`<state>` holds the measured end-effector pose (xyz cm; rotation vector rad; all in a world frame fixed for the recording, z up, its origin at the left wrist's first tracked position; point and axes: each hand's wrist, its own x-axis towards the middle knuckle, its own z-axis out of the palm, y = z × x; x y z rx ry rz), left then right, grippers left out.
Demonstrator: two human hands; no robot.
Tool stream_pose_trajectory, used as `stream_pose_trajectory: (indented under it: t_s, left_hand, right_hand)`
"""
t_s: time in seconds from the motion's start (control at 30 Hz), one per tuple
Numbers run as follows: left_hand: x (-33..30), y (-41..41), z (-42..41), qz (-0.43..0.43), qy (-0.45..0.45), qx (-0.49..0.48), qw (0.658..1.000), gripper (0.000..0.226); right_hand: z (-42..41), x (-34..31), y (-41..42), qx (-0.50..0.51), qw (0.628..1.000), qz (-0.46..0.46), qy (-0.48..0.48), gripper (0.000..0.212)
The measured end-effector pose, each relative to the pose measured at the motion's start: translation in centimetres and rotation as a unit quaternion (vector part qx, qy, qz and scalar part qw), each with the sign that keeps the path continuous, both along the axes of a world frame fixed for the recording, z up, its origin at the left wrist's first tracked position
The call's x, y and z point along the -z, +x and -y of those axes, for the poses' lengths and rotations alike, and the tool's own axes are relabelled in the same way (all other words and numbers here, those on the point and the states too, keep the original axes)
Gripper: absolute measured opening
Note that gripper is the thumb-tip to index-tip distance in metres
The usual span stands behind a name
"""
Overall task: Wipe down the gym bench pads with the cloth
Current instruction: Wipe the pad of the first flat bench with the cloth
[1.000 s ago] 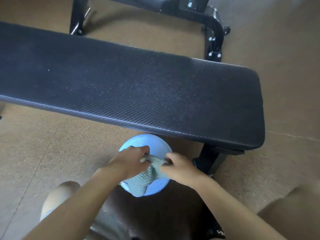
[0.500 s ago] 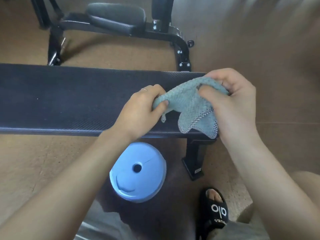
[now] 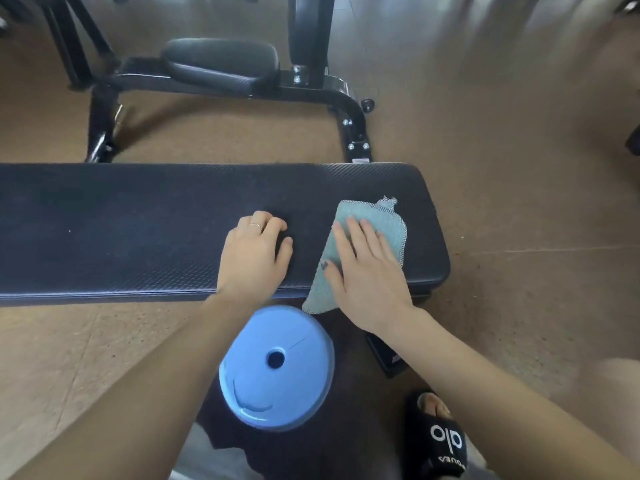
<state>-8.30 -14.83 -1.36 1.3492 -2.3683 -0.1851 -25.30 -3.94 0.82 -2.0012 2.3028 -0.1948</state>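
Observation:
A long black textured bench pad runs across the middle of the view, its right end rounded. A pale green-blue cloth lies folded on that right end, its lower corner hanging over the near edge. My right hand lies flat on the cloth, fingers spread, pressing it against the pad. My left hand rests on the bare pad just left of the cloth, fingers loosely curled and holding nothing.
A round blue lid-like disc sits on the floor under the near edge. The bench's black foot stands beside it. My foot in a black slipper is at the lower right. Behind is a second black bench with a seat pad.
Both hands lifted the cloth from the blue disc up to the bench. The left hand has let go and rests on the pad; the right hand now presses the cloth flat.

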Motion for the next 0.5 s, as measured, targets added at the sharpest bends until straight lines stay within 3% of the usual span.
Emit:
stream_pose_trajectory:
  t_s: [0.07,0.3,0.5]
  left_hand:
    - [0.6,-0.3,-0.1,-0.007,-0.015,-0.016,1.000,0.015]
    - [1.0,-0.5,-0.3,0.008,-0.014,-0.026,1.000,0.021]
    - [1.2,-0.2,-0.3,0.008,-0.013,-0.031,0.999,0.027]
  right_hand:
    - [1.2,1.4,0.0,0.011,0.999,-0.012,0.035,0.073]
    - [3.6,2.4,-0.8,0.012,1.000,-0.006,0.024,0.075]
    - [8.6,2.0,-2.9,0.043,0.998,0.001,0.047,0.067]
